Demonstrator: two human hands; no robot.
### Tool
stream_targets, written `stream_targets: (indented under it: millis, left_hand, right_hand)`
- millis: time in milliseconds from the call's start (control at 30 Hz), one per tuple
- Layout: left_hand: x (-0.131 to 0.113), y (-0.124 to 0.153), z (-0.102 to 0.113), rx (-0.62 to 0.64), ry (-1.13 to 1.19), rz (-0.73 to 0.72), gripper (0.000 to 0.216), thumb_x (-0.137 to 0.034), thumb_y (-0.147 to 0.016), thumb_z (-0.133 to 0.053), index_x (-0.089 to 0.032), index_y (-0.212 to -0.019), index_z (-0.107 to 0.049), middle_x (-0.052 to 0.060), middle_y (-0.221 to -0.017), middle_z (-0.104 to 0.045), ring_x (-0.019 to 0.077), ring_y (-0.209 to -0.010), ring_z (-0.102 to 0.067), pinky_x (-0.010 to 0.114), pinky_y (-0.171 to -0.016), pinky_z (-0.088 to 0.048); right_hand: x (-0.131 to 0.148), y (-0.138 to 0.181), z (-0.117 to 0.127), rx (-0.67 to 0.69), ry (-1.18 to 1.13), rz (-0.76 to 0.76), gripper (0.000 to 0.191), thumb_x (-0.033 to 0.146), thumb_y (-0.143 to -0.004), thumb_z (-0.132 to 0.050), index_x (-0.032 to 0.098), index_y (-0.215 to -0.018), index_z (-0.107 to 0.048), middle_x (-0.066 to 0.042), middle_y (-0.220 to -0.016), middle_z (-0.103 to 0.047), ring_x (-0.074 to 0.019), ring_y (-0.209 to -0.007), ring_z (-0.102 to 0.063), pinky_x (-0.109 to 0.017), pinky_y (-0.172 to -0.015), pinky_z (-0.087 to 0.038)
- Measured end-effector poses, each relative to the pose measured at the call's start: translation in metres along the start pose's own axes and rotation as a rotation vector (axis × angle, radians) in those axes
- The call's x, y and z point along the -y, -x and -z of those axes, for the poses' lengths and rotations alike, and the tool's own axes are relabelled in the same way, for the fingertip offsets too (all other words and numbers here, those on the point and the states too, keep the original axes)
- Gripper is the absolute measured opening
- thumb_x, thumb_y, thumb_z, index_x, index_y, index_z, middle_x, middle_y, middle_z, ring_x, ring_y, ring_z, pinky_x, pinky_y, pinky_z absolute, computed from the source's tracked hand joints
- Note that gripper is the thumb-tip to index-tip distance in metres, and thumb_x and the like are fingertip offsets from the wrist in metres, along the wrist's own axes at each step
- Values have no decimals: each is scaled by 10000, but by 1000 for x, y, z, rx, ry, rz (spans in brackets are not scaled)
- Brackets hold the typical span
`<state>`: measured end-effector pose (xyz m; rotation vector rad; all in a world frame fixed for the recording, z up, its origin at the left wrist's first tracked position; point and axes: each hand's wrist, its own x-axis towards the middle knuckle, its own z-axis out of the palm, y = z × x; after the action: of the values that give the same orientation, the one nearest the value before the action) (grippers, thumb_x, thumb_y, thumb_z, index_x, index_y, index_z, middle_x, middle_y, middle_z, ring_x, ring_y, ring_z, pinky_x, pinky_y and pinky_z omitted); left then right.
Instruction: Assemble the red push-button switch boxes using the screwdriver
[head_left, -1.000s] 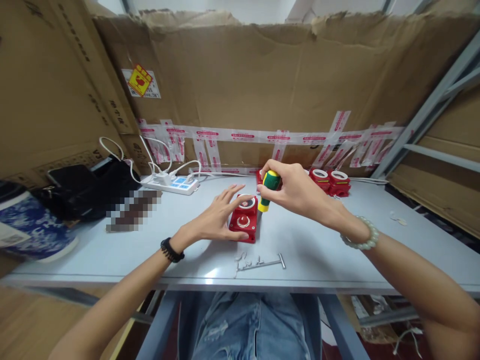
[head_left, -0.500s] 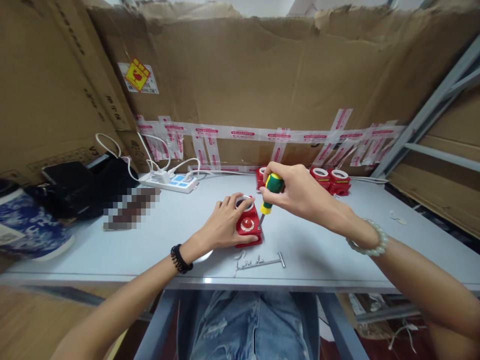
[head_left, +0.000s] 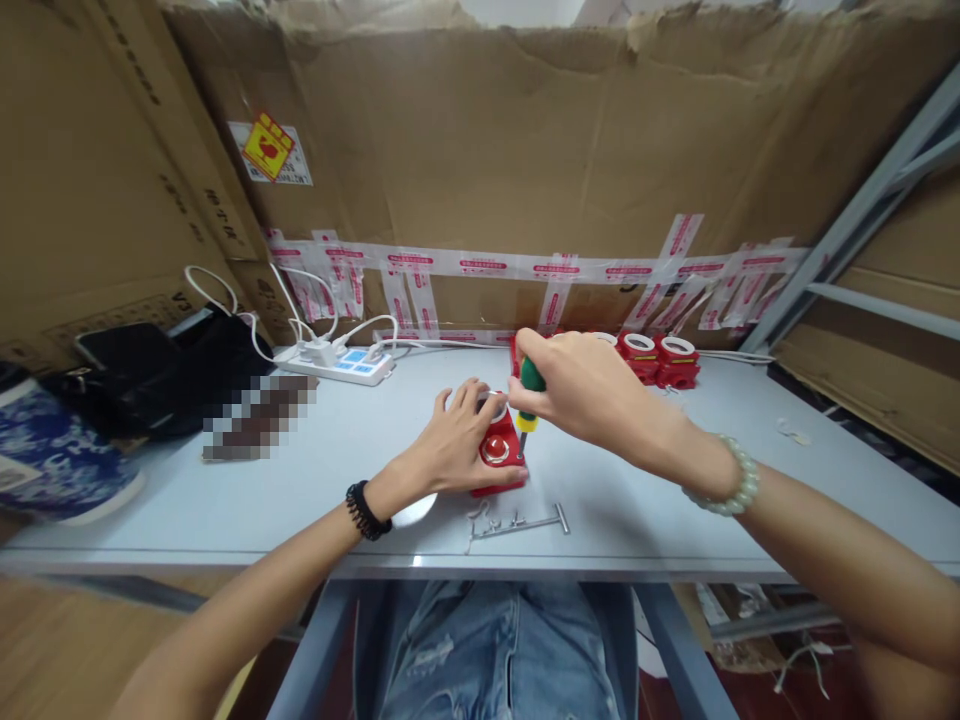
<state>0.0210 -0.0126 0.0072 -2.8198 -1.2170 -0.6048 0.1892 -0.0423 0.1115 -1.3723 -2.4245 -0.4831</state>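
Note:
A red button box [head_left: 501, 450] with a round red button lies near the middle of the pale table [head_left: 637, 500]. My left hand [head_left: 450, 445] is wrapped round its left side and holds it down. My right hand [head_left: 581, 385] is closed round a screwdriver [head_left: 529, 393] with a green and yellow handle. The screwdriver stands almost upright with its tip at the box's right edge.
A metal T-shaped key and small loose parts [head_left: 517, 522] lie near the front edge. More red boxes [head_left: 664, 358] stand at the back. A white power strip [head_left: 334, 363] with cables and a black bag [head_left: 150, 375] are at the left. Cardboard walls surround the table.
My left hand went from resting open on the box to gripping its left side. The box and screwdriver shifted slightly, and the screwdriver tip came down to the box's right edge.

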Motion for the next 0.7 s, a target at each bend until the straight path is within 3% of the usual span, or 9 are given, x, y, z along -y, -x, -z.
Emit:
stream_targets:
  millis: [133,267,433,533,700]
  left_hand:
    - [-1,-17,6,37,244,-145,588,-609,-755,-549,-181,-1157,-517,124,-1127,-562,314,-1078,-474,508,-950,-359]
    - [2,-27,-5,-59,532,-139,417,-479,-815,-537,-152,-1074,-554,86,-1007,-610,220,-890,-546,351,-779,-461]
    - [8,-27,-15,-118,722,-133,294,-407,-847,-507,-143,-942,-595,29,-823,-594,114,-653,-481,225,-561,-387]
    - [10,-27,-13,-100,794,-110,306,-429,-843,-511,-138,-881,-597,25,-811,-575,95,-623,-440,205,-521,-341]
    - [9,-28,-6,-79,861,-125,362,-471,-829,-537,-133,-933,-612,30,-834,-567,75,-583,-368,200,-490,-284]
  right_hand:
    - [9,-9,-3,15,77,51,188,346,-858,-470,162,-880,-497,-76,-667,-620,-191,-558,-543,-285,-478,-174]
    - [1,-11,-6,42,-48,102,149,308,-862,-488,172,-911,-458,-40,-690,-598,-146,-548,-484,-271,-493,-211]
    - [-12,-9,-2,132,-314,172,95,277,-872,-466,197,-897,-420,13,-704,-543,-110,-572,-430,-248,-539,-277]
    - [-17,-9,2,176,-425,213,118,281,-864,-482,203,-924,-418,12,-762,-547,-104,-608,-434,-243,-572,-306]
    - [-25,-9,10,296,-489,248,153,330,-875,-466,212,-966,-431,-4,-794,-584,-116,-623,-476,-247,-573,-320]
